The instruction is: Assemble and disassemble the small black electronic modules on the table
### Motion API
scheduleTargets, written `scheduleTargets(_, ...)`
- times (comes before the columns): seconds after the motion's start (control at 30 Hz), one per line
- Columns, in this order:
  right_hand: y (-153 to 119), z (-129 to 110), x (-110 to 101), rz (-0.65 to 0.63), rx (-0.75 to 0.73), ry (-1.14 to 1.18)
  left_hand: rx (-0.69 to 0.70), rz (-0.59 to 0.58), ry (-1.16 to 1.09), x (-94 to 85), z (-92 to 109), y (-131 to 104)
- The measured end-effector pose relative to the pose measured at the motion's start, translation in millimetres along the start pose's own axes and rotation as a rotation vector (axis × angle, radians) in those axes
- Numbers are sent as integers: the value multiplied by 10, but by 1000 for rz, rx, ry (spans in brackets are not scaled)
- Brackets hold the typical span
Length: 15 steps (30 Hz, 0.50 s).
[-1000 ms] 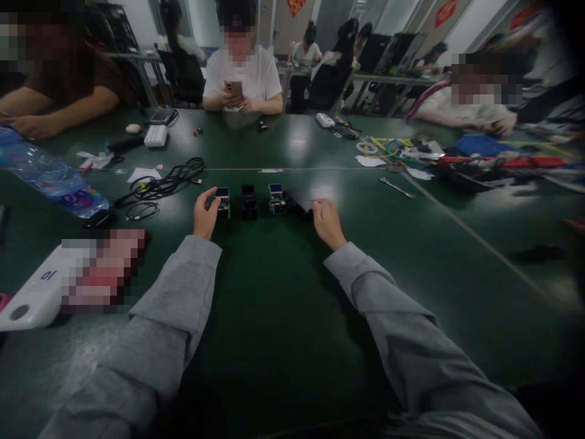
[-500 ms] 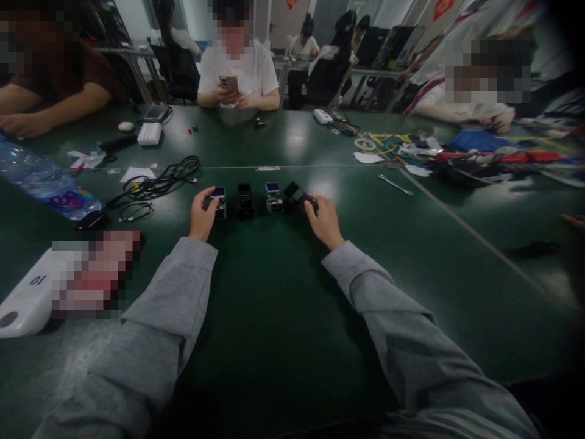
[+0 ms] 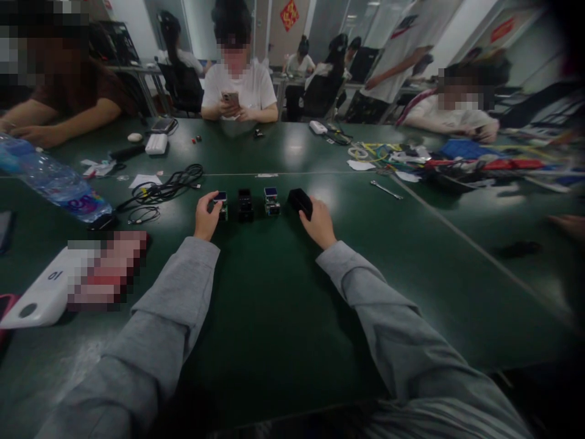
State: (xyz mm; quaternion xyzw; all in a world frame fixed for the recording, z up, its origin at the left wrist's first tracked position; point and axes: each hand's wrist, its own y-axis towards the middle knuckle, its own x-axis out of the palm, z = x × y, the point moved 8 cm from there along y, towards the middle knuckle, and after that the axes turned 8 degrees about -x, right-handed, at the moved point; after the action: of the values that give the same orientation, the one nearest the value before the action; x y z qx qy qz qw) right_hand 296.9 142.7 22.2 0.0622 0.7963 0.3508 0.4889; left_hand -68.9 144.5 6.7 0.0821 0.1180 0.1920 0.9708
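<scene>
My left hand (image 3: 208, 217) is at the leftmost small circuit board with a screen (image 3: 223, 208), thumb and fingers curled about its left side. To the right of that board stands a black case (image 3: 245, 205) with an open front. A second circuit board with a screen (image 3: 271, 201) sits further right, apart from both hands. My right hand (image 3: 320, 222) grips another black case (image 3: 299, 202) by its right side, thumb at the near edge. The inside of this case is hidden from view.
A large water bottle (image 3: 59, 180) lies at the left beside coiled black cables (image 3: 178, 184). Nearer are a white device (image 3: 50, 286) and a red box (image 3: 109, 268). A wrench (image 3: 386, 190) and a heap of wires (image 3: 439, 155) lie right. Across the table, a person holds a phone (image 3: 231, 99).
The black case in my right hand has turned, so a plain dark side now shows instead of its framed opening. My left hand stays at the same board. The view has tilted up slightly.
</scene>
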Motion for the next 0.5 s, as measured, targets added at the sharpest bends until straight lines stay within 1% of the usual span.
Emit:
scheduleTargets(0.1,-197,-189,-121,-39,-11,15,-1,27,10,-43,19,-22)
scheduleTargets(0.17,-473,-389,-302,-91,-65,37,22,40,22,-67,10,-24)
scheduleTargets(0.23,-868,-544,-573,-167,-146,65,44,67,44,-94,-17,-18)
scheduleTargets(0.27,-1101,-553,-744,-208,-181,77,48,82,56,-107,-37,-14)
scheduleTargets(0.3,-1346,-489,-936,-248,-201,79,46,95,66,-118,-58,-10)
scheduleTargets(0.33,-1593,-315,-1155,-273,-173,56,44,104,70,-126,-77,-6)
scheduleTargets(0.37,-1831,-59,-1412,-264,-127,13,44,108,70,-129,-90,-4)
scheduleTargets(0.4,-2060,268,-1686,-243,-67,-51,47,108,69,-129,-98,-2)
scheduleTargets(0.47,-2462,1009,-2332,-75,73,-261,61,102,67,-126,-98,1)
scheduleTargets(0.5,-2636,1357,-2623,-7,143,-375,68,102,68,-126,-95,2)
